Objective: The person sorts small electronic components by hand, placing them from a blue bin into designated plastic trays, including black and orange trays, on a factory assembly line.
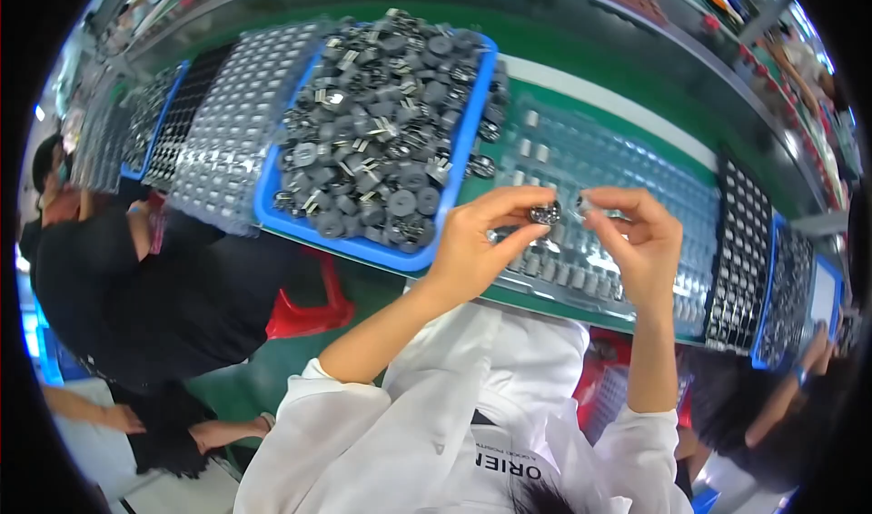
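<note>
Over the near part of a transparent plastic tray [627, 146], my two hands face each other a short gap apart. My left hand [474, 243] pinches a small round part [545, 212], dark with shiny metal, between thumb and forefinger. Opposite it, the fingers of my right hand [649, 242] are closed around a small shiny piece [581, 207], too small to name. Small silvery parts [549, 267] stand in several pockets of the tray. To the left, a blue bin [477, 105] is heaped with grey round parts [381, 123] that have metal prongs.
Some loose grey parts [490, 131] lie between bin and tray. A stack of pocketed plastic trays [238, 119] stands left of the bin, a black tray [740, 251] at the right. A metal rail [581, 14] runs behind the bench. People sit on both sides, near a red stool [313, 307].
</note>
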### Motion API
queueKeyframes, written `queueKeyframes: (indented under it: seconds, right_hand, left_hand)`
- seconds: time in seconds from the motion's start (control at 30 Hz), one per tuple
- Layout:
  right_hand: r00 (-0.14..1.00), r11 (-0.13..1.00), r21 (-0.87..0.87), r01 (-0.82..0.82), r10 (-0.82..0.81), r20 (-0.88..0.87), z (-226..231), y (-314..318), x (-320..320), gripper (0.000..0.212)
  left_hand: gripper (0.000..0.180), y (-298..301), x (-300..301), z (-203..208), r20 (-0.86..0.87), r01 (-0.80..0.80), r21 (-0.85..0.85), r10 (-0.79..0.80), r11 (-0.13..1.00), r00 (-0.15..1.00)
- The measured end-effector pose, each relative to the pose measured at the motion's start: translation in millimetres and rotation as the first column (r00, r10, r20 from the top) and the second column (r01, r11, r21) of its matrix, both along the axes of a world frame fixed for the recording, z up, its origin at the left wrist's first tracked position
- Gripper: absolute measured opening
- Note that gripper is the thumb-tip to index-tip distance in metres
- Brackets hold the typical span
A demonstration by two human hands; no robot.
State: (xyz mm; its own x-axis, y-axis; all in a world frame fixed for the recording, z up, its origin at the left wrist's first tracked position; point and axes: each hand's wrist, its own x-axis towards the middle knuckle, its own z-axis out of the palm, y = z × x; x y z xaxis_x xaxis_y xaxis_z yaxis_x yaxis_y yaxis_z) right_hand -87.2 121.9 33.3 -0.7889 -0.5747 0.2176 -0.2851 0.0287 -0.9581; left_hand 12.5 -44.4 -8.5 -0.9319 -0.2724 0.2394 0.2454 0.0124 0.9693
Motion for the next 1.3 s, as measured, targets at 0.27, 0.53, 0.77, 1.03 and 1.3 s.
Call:
queueKeyframes:
  seconds: [0.27,0.53,0.77,1.03,1.3]
  right_hand:
    - [0.934,0.989,0.046,0.139,-0.116,-0.338,-11,40,38,0.024]
    - [0.835,0.988,-0.017,0.152,-0.138,-0.532,-17,41,42,0.022]
    - [0.809,0.989,-0.008,0.145,-0.123,-0.575,-19,43,42,0.021]
    - [0.816,0.989,0.01,0.149,-0.117,-0.566,-19,44,43,0.022]
    - [0.822,0.983,-0.044,0.179,-0.174,-0.542,-20,47,44,0.02]
  left_hand:
    - [0.058,29,5,15,0.058,0.126,-0.053,-0.123,0.991,0.991]
    - [0.06,36,7,21,0.081,0.148,-0.153,-0.137,0.977,0.987]
    - [0.058,34,7,21,0.063,0.177,-0.212,-0.168,0.961,0.984]
    - [0.057,37,6,18,0.035,0.167,-0.2,-0.163,0.966,0.986]
    - [0.057,36,4,22,0.038,0.198,-0.199,-0.194,0.96,0.98]
